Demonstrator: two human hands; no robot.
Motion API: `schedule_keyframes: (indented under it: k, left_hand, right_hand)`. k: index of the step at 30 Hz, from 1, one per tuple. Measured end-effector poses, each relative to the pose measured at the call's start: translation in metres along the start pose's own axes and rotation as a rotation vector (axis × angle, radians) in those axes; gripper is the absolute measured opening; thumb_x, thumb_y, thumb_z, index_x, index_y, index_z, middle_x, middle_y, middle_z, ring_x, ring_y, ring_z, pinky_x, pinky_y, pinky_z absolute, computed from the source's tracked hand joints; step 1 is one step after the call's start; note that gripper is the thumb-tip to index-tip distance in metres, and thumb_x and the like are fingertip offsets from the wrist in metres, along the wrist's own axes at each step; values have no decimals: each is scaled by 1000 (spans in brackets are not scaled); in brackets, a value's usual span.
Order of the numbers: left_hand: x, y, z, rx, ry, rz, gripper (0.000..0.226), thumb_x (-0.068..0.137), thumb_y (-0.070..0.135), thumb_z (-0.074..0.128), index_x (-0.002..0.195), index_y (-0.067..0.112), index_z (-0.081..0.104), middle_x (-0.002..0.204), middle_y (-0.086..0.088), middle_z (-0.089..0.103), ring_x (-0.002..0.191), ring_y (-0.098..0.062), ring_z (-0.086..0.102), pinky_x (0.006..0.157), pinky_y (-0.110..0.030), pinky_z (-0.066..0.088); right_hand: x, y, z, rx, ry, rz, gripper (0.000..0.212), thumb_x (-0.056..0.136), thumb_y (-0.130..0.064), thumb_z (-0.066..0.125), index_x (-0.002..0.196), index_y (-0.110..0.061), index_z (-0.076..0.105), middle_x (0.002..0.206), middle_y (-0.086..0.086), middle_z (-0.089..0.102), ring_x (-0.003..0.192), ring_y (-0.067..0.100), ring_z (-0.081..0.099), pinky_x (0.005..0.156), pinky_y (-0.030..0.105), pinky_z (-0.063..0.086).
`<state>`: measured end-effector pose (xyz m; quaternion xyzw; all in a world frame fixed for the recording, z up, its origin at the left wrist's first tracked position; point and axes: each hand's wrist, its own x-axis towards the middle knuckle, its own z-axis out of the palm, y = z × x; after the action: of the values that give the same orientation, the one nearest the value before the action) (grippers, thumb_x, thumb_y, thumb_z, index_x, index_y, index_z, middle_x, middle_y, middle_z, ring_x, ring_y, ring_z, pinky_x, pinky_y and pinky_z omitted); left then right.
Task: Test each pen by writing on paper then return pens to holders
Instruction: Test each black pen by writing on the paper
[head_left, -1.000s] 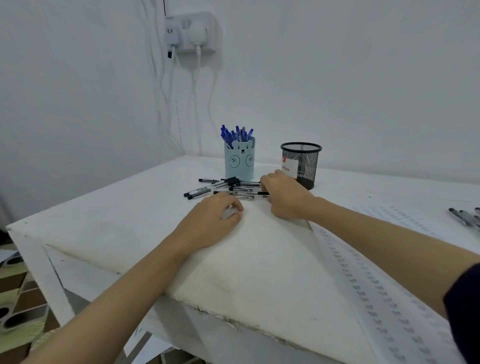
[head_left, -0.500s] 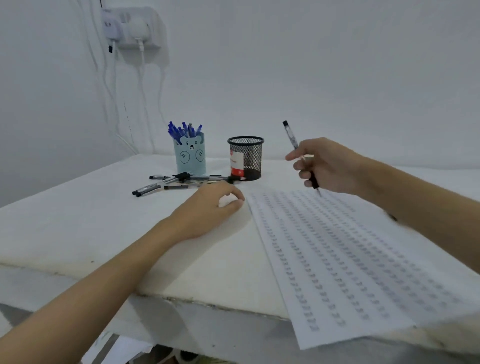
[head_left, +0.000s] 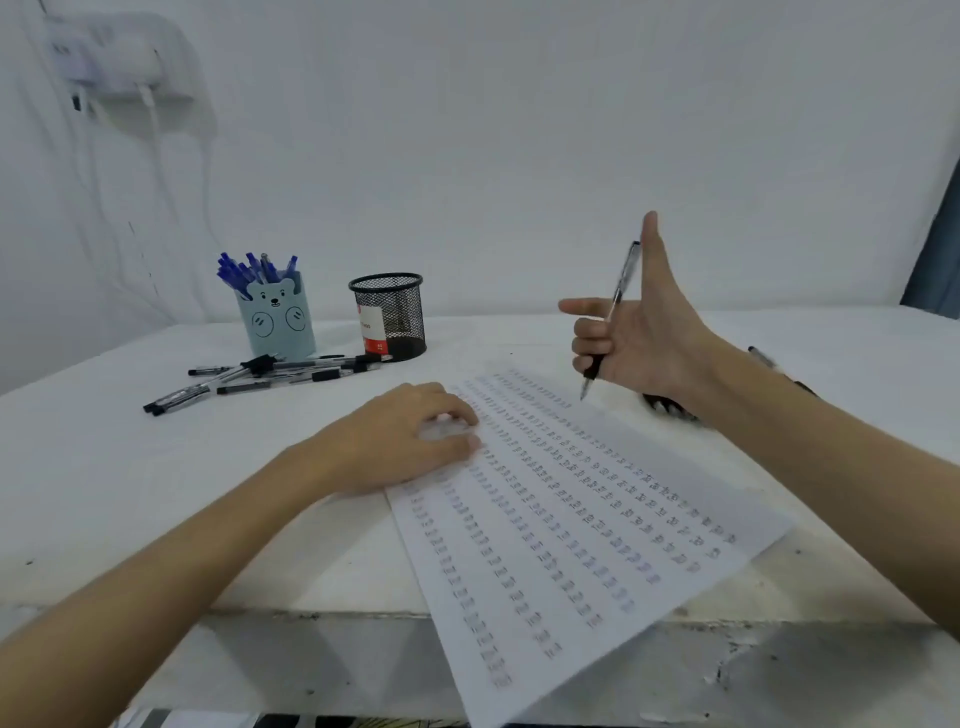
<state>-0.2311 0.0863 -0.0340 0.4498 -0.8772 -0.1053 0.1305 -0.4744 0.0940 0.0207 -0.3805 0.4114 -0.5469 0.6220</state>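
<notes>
My right hand holds a black pen upright above the far end of the paper, tip down, thumb stretched up. The paper is a sheet filled with rows of small written marks and overhangs the table's front edge. My left hand lies flat on the paper's left edge, fingers curled. Several black pens lie loose on the table in front of two holders: a light-blue bear holder full of blue pens and a black mesh holder.
The white table stands against a white wall. A socket with plugs and cables hangs at the upper left. More pens lie partly hidden behind my right wrist.
My right hand picked a pen from the loose pile and carried it right and up over the paper. The view swung right. My left hand now rests on the paper's edge.
</notes>
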Motion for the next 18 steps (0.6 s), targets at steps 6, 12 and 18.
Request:
schedule_keyframes:
  k: [6, 12, 18]
  left_hand:
    - [-8, 6, -17, -1, 27, 17, 24, 93, 44, 46, 110, 35, 61, 113, 13, 57, 101, -1, 51, 83, -21, 43]
    - [22, 7, -8, 15, 36, 23, 26, 96, 35, 46, 120, 33, 55, 123, 13, 51, 110, -2, 46, 92, -24, 37]
    - [59, 2, 9, 22, 95, 58, 29, 95, 27, 44, 123, 27, 55, 127, 11, 51, 116, -7, 46, 94, -26, 37]
  right_hand:
    - [4, 8, -2, -249, -132, 14, 55, 98, -39, 26, 102, 0, 65, 82, 15, 66, 65, 26, 62, 64, 31, 47]
    - [11, 15, 5, -754, -79, -80, 57, 97, -50, 40, 88, -1, 67, 74, 14, 67, 62, 24, 65, 70, 30, 51]
    - [35, 33, 7, -863, 3, -292, 45, 95, -25, 50, 56, -3, 58, 51, 10, 50, 42, 19, 42, 41, 22, 34]
